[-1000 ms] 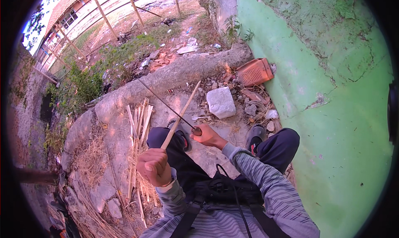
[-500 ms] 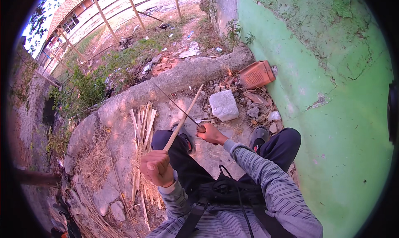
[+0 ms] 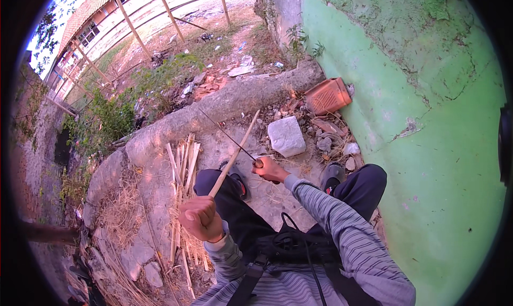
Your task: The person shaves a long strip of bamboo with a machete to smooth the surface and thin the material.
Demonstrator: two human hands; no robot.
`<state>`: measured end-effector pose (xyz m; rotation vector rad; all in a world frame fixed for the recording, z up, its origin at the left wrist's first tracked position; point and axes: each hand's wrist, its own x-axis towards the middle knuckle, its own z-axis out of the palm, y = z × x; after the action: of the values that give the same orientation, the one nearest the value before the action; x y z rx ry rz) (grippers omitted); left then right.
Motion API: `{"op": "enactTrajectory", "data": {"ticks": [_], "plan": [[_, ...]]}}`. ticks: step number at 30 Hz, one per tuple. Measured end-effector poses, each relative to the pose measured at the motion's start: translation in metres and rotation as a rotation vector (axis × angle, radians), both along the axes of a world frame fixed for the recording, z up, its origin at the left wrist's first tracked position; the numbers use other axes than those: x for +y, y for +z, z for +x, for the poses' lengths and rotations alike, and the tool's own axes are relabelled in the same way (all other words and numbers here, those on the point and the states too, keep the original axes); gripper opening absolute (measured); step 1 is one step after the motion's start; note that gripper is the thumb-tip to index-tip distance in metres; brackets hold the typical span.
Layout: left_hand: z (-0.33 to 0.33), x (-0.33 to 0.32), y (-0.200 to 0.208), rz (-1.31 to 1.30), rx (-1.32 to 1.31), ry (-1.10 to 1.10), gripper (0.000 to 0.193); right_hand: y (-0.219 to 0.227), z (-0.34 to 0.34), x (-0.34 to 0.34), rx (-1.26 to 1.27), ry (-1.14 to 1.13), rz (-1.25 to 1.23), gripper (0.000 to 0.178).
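My left hand (image 3: 201, 218) is closed round the near end of a pale split stick (image 3: 235, 157), which looks like bamboo or wood. The stick slants up and away to the right past my left knee. In my right hand (image 3: 273, 171) is the handle of a long knife (image 3: 228, 135), seen nearly edge-on. Its thin dark blade points up and to the left, crossing the stick about midway. Whether the edge presses into the stick I cannot tell. Left of my knee lies a loose pile of similar pale strips (image 3: 185, 161), with shavings around it.
A white block (image 3: 287, 136) stands in front of my feet. Beside the green wall (image 3: 427, 199) on my right lie an orange hollow brick (image 3: 328, 96) and rubble (image 3: 325, 144). A low curved concrete edge (image 3: 224, 105) runs across ahead, with plants (image 3: 109, 116) beyond it.
The view has shifted very slightly. Both hands keep their grips, and the blade and stick stay crossed with hardly any visible movement.
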<state>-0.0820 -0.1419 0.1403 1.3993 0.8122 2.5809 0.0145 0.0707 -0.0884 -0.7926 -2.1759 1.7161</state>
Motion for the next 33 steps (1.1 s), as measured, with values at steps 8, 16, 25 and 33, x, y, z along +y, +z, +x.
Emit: {"op": "enactTrajectory", "data": {"ticks": [8, 16, 25, 33], "plan": [[-0.001, -0.001, 0.001, 0.014, 0.013, 0.046, 0.063, 0.019, -0.010, -0.016, 0.187, 0.080, 0.254, 0.034], [-0.004, 0.002, 0.007, -0.018, -0.015, 0.057, 0.061, -0.020, -0.016, 0.012, 0.009, -0.094, 0.077, 0.037], [-0.010, 0.003, 0.008, -0.014, -0.068, 0.079, 0.060, -0.044, -0.019, 0.008, 0.088, -0.096, 0.136, 0.030], [-0.028, -0.013, -0.001, 0.012, -0.159, 0.109, 0.059, -0.023, -0.016, 0.053, -0.094, -0.020, 0.331, 0.041]]}}
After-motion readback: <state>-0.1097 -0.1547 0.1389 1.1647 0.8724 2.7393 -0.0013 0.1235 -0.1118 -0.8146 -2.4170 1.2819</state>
